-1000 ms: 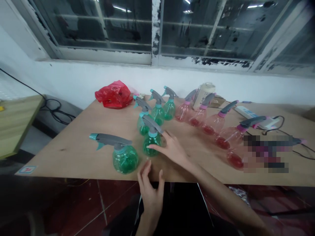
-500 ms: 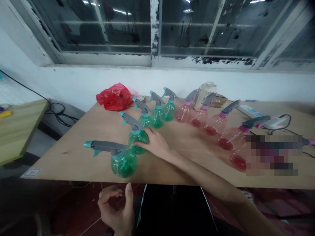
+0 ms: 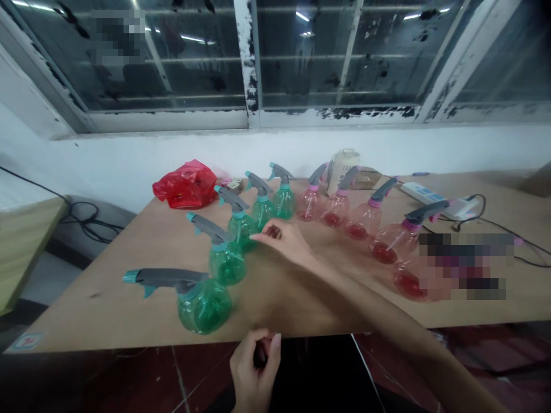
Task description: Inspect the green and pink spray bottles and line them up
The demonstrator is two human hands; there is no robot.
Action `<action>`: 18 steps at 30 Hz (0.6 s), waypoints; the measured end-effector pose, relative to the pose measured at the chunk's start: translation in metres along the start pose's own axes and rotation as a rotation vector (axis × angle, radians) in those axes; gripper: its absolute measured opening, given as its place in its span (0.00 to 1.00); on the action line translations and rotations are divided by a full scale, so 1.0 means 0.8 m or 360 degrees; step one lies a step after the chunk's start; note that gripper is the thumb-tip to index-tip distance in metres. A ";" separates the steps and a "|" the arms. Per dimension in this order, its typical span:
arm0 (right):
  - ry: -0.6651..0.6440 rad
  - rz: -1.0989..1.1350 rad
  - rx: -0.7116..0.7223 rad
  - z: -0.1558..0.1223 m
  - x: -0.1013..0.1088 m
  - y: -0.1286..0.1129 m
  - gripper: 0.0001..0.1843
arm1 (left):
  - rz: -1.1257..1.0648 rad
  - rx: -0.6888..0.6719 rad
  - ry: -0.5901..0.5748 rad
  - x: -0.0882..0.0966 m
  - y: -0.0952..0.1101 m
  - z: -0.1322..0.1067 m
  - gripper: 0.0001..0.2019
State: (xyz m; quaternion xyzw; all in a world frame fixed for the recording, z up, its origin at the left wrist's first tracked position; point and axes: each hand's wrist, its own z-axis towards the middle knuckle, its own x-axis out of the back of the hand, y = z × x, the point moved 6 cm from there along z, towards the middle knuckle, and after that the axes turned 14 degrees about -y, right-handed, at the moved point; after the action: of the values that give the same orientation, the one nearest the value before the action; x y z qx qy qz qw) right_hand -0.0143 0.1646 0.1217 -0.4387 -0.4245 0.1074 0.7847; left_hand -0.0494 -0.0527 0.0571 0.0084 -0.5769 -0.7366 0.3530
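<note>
A slanting row of green spray bottles with grey-and-teal trigger heads stands on the table. My right hand is beside the third green spray bottle from the front, its thumb tip at the bottle's right side and its other fingers curled, not wrapped round it; contact is hard to judge. The second green spray bottle and the nearest green spray bottle stand free of both hands. Below the table's front edge, my left hand is loosely closed, thumb close to the bent fingers, with nothing visible in it.
Pink spray bottles form another row at the right. Behind stand a crumpled red plastic bag and a light-coloured can. A white power strip with a black cable lies at the back right. Several bottles stand close together.
My right hand has let go of the second green bottle and moved back beside the third. My left hand has moved right and its fingers have closed in. The view has shifted slightly.
</note>
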 end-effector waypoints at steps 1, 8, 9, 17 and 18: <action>0.0029 -0.0005 -0.0019 0.006 0.005 0.005 0.25 | -0.0025 0.0021 -0.0016 -0.002 0.000 0.002 0.09; -0.0093 -0.0387 -0.0191 0.058 -0.010 0.004 0.36 | -0.0098 0.0195 -0.0043 -0.003 -0.006 0.003 0.11; -0.0123 -0.0418 -0.0204 0.063 -0.015 0.001 0.37 | -0.0108 0.0220 -0.0044 -0.002 -0.009 0.002 0.11; -0.0195 -0.0737 -0.0254 0.072 -0.018 -0.011 0.34 | -0.0156 0.0350 -0.0114 -0.002 -0.031 -0.005 0.12; -0.0199 -0.0766 -0.0251 0.070 -0.016 -0.012 0.34 | -0.0162 0.0357 -0.0133 -0.003 -0.031 -0.004 0.13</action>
State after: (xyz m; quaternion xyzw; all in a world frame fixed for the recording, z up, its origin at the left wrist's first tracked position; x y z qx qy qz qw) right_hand -0.0669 0.1855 0.1362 -0.3773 -0.5714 -0.0888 0.7233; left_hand -0.0591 -0.0521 0.0341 0.0463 -0.6687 -0.6841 0.2875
